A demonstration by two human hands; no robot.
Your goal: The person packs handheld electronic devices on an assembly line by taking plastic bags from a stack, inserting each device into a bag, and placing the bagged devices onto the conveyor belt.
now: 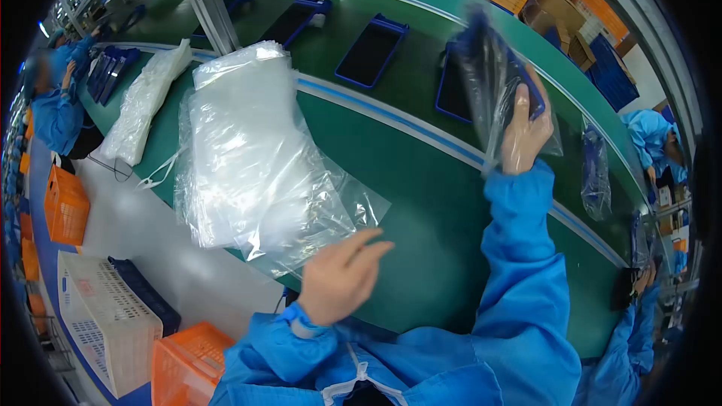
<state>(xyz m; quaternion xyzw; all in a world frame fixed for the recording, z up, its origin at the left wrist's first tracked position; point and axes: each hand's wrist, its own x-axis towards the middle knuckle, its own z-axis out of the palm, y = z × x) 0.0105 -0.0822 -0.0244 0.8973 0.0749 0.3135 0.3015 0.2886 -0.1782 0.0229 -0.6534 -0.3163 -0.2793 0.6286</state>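
My right hand (526, 131) clamps a clear bag (487, 90), seemingly to steady it; my left hand (340, 278), fingers apart, hovers beside stacked bags (244, 143).

Bright, cool light throws white glare off the plastic bags (237, 143); the lifted bagged case (487, 79) smears with motion blur (worst at its top). The wide lens bows the desk (436, 256), and the corners go black.

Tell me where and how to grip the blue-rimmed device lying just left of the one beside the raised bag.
Probably pinch the blue-rimmed device across its long edges at mid-length, coming from above on the near side. It lies flat, dark face up, long axis pointing away, with bare belt along both edges.
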